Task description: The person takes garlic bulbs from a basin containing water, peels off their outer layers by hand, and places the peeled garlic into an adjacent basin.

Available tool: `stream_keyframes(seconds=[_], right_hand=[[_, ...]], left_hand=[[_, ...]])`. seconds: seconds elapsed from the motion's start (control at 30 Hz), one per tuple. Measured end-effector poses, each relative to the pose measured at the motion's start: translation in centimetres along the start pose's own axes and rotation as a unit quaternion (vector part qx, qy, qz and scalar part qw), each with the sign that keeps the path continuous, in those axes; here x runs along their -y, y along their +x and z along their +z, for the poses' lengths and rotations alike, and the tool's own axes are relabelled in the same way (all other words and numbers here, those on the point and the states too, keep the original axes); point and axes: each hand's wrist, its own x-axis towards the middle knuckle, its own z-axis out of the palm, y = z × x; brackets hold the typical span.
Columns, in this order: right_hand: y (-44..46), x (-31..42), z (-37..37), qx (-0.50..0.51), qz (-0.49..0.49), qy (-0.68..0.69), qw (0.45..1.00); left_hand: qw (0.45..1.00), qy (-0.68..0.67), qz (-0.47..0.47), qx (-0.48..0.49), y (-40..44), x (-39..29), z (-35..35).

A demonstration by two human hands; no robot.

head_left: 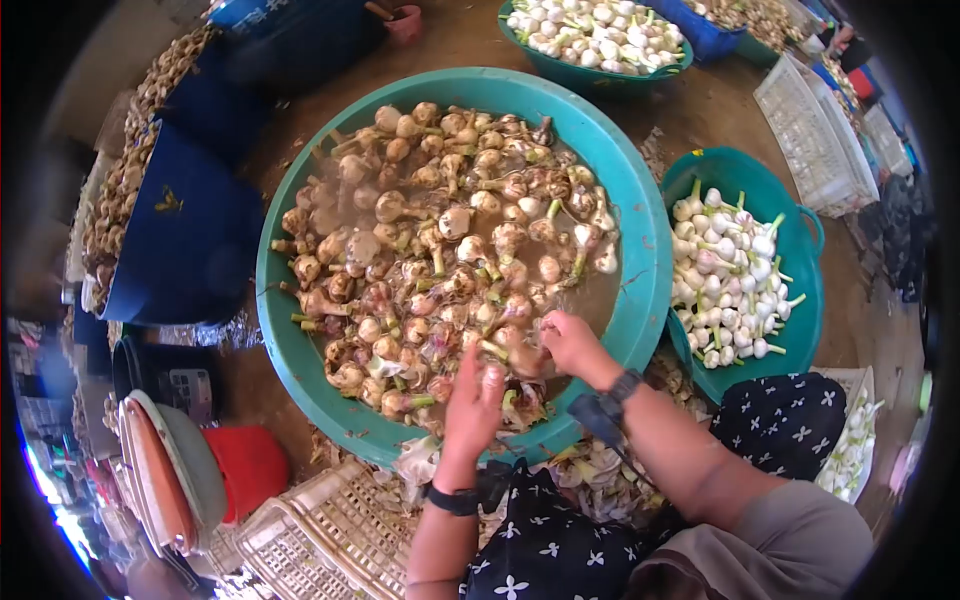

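Observation:
Muddy water and many brown, unpeeled garlic bulbs with cut stems fill a large round teal tub. Over its near side, my left hand is raised with fingers stretched up and thumb apart. Close beyond its fingertips lies a short pale green garlic stem. My right hand is to the right, its fingers curled in. A blurred brownish garlic bulb is beside those fingers; whether they grip it is unclear. Loose purplish and white skins lie among the bulbs near both hands.
A teal basin of white peeled garlic stands at right, another green basin beyond the tub. Blue containers with garlic stand left. A cream plastic crate, red bucket and white crate surround me. Garlic skins litter the floor.

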Motion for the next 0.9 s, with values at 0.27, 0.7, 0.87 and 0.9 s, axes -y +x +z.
stream_keyframes(seconds=[0.27,0.7,0.87,0.9], right_hand=[[-5.7,9.2,1.1,0.069,-0.288,-0.093,0.951],[-4.4,7.1,1.9,0.270,0.193,0.406,0.852],[-4.9,6.6,2.5,0.180,-0.141,0.027,0.973],[-4.4,6.4,2.6,0.154,-0.116,-0.017,0.981]], left_hand=[[0.879,-0.438,-0.181,-0.061,-1.3,-0.4,-1.9],[0.871,-0.478,-0.033,0.110,-1.9,2.4,-2.7],[0.916,-0.277,-0.201,0.208,-2.4,-0.5,-4.8],[0.978,-0.122,-0.049,0.162,-2.7,-1.2,-4.7]])
